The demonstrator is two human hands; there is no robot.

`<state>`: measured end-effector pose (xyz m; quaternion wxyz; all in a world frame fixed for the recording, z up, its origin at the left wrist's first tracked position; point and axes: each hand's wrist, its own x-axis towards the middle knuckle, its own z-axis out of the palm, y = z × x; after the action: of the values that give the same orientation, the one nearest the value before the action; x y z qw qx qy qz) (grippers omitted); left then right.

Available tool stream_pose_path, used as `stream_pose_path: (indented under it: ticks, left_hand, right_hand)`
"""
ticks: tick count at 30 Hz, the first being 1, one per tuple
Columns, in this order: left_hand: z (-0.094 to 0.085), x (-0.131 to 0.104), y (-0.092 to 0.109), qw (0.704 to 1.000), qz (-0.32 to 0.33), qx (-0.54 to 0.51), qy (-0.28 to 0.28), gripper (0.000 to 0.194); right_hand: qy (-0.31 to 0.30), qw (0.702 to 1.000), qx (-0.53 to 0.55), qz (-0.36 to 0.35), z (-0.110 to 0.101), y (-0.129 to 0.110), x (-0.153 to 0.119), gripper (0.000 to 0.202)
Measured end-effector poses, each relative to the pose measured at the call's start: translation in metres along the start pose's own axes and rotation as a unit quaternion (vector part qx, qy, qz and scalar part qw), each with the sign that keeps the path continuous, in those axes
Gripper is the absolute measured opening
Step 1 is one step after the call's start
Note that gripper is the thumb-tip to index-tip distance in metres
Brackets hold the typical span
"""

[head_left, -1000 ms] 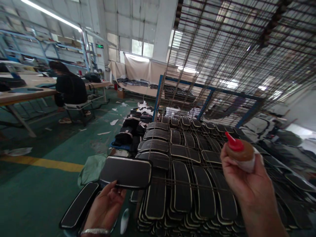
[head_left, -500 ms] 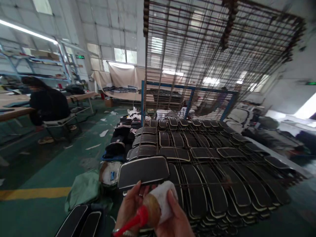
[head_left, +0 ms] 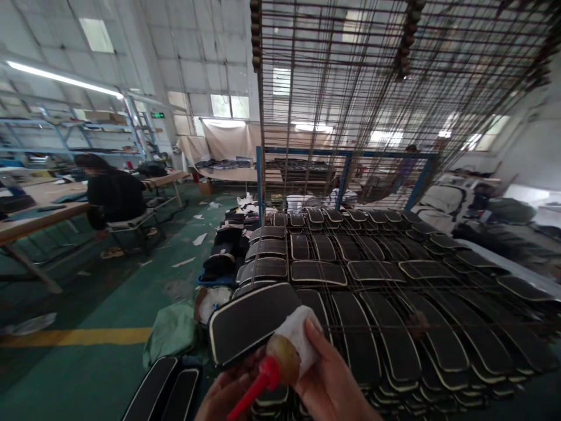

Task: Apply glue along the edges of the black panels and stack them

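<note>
My left hand (head_left: 230, 387) holds a dark rounded panel with a cream edge (head_left: 252, 320) by its near edge, fingers partly hidden beneath it. The panel is tilted, its left end lower. Wrapped in my right hand (head_left: 328, 374) is a squeeze bottle (head_left: 287, 354) with a yellowish end and a white cloth-like cover (head_left: 302, 327). Its red nozzle (head_left: 258, 386) points down and left, in front of my left hand. The bottle overlaps the panel's right end; whether they touch, I cannot tell.
Many similar panels (head_left: 357, 327) lie in rows under a raised wire rack (head_left: 333, 76) with a blue frame (head_left: 344, 181). Two panels (head_left: 151, 386) rest at lower left, near a green bag (head_left: 170, 333). A person (head_left: 114, 190) sits at a table (head_left: 72, 213).
The view has turned left. The held panel has come nearer and tilted, its left end dropping. My left hand has shifted lower, and the bottle remains in my right hand.
</note>
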<state>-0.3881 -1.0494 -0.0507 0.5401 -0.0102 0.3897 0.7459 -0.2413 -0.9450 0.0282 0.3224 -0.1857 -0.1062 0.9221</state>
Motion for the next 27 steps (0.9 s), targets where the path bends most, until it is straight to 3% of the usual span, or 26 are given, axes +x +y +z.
stream_pose_path:
  ticks: [2, 4, 7, 10, 13, 17, 21, 24, 27]
  left_hand:
    - [-0.019, -0.007, 0.023, 0.998, 0.017, 0.039, 0.041, 0.025]
    - [-0.026, -0.015, 0.052, 0.998, 0.028, 0.059, 0.02, 0.02]
    - [-0.009, -0.027, 0.091, 0.987, -0.004, 0.137, -0.078, 0.029]
    - [0.023, -0.033, 0.113, 0.956, -0.003, 0.266, -0.121, 0.027]
    - [0.052, -0.035, 0.115, 0.937, -0.04, 0.314, -0.148, 0.029]
    - [0.066, -0.034, 0.106, 0.955, -0.088, 0.238, -0.156, 0.047]
    - [0.052, -0.037, 0.108, 0.959, -0.066, 0.236, -0.144, 0.05]
    - [0.033, -0.042, 0.108, 0.97, -0.068, 0.21, -0.099, 0.063]
    - [0.016, -0.045, 0.099, 0.978, -0.023, 0.196, -0.066, 0.076]
  right_hand:
    - [0.001, 0.999, -0.033, 0.024, 0.001, -0.016, -0.005, 0.054]
    - [0.004, 0.997, -0.069, 0.043, 0.001, -0.029, -0.008, 0.056]
    - [-0.008, 0.99, -0.122, 0.076, 0.003, -0.041, -0.009, 0.058]
    - [-0.028, 0.98, -0.17, 0.099, 0.006, -0.043, -0.009, 0.057]
    - [-0.037, 0.973, -0.205, 0.1, 0.006, -0.039, -0.007, 0.055]
    - [-0.044, 0.973, -0.212, 0.084, 0.0, -0.033, -0.008, 0.057]
    - [-0.015, 0.981, -0.195, 0.014, -0.002, -0.049, -0.015, 0.057]
    - [-0.002, 0.973, -0.196, -0.118, 0.003, -0.077, -0.018, 0.055]
    - [0.0, 0.943, -0.206, -0.261, 0.01, -0.104, -0.018, 0.048]
